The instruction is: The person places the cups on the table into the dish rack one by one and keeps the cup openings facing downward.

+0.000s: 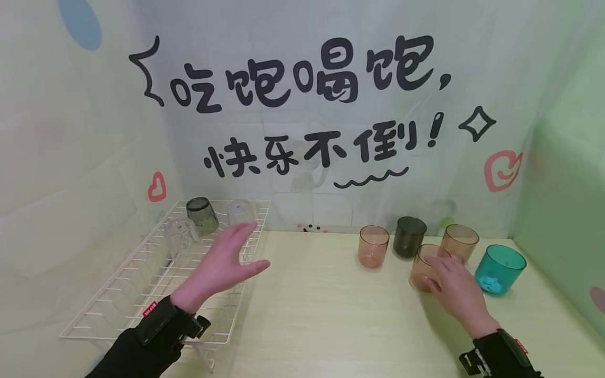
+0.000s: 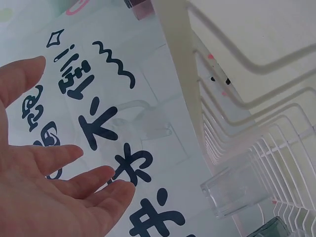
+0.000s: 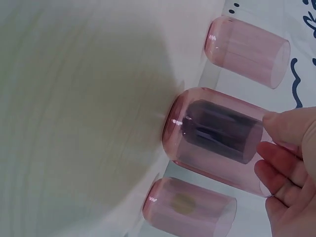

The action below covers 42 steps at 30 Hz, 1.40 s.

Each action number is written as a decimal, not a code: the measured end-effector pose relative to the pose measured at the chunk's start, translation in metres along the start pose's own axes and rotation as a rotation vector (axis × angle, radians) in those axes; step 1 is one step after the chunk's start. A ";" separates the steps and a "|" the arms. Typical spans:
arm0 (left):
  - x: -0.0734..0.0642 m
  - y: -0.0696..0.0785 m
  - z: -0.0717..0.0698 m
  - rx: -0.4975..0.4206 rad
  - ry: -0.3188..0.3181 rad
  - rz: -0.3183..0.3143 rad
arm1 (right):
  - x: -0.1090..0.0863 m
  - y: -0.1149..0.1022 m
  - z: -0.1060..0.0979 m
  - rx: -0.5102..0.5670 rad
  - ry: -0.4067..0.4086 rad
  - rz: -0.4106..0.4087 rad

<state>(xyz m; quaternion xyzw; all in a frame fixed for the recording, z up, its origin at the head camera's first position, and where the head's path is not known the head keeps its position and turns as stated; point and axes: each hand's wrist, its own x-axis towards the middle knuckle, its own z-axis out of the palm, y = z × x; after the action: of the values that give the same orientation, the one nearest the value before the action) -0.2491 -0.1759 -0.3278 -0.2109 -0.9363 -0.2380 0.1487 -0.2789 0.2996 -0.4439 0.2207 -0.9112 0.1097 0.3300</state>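
My left hand (image 1: 228, 260) hangs over the white wire rack (image 1: 236, 310), thumb spread away from its fingers and nothing held. On that rack three glasses stand upside down: a grey glass (image 1: 202, 216), a clear glass (image 1: 179, 236) and another clear glass (image 1: 241, 211). Over on the right, my right hand (image 1: 457, 286) is at a pink glass (image 3: 197, 163) that stands upright on the table. Its thumb and loosely bent fingers overlap the glass's rim in the right wrist view, with a gap between thumb and fingertips.
Around it stand a second pink glass (image 1: 373, 247), a dark grey glass (image 1: 409, 237), a third pink glass (image 1: 459, 242) and a teal glass (image 1: 501, 269). A white sheet with black lettering (image 1: 307, 31) backs the pale table (image 1: 312, 310); a green sheet (image 1: 567, 210) borders the right.
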 end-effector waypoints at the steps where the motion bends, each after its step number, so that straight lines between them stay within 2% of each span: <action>1: 0.000 0.000 0.001 0.004 0.000 0.000 | 0.000 0.000 0.000 -0.005 0.011 -0.009; 6: 0.000 0.000 0.003 0.012 0.001 0.007 | 0.000 -0.001 -0.001 -0.021 0.041 -0.022; 15: 0.000 0.001 0.006 0.003 -0.011 -0.004 | -0.001 -0.003 -0.006 -0.063 0.024 0.016; 21: 0.000 0.005 0.009 -0.016 -0.028 0.003 | -0.005 -0.006 -0.008 -0.043 0.041 0.008; 25: 0.002 0.008 0.012 -0.024 -0.038 0.017 | -0.007 -0.013 -0.009 -0.031 0.045 -0.008; 31: 0.004 0.014 0.016 -0.034 -0.066 -0.004 | -0.006 -0.024 -0.012 -0.015 0.068 -0.037; 36: 0.005 0.019 0.018 -0.052 -0.071 0.010 | -0.003 -0.032 -0.014 -0.002 0.072 -0.033; 42: 0.006 0.025 0.020 -0.073 -0.078 0.027 | 0.003 -0.046 -0.019 0.055 0.122 -0.054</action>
<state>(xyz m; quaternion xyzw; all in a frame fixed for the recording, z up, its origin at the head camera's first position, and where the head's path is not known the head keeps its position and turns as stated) -0.2462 -0.1434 -0.3328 -0.2379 -0.9293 -0.2615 0.1073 -0.2488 0.2650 -0.4254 0.2470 -0.8799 0.1389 0.3815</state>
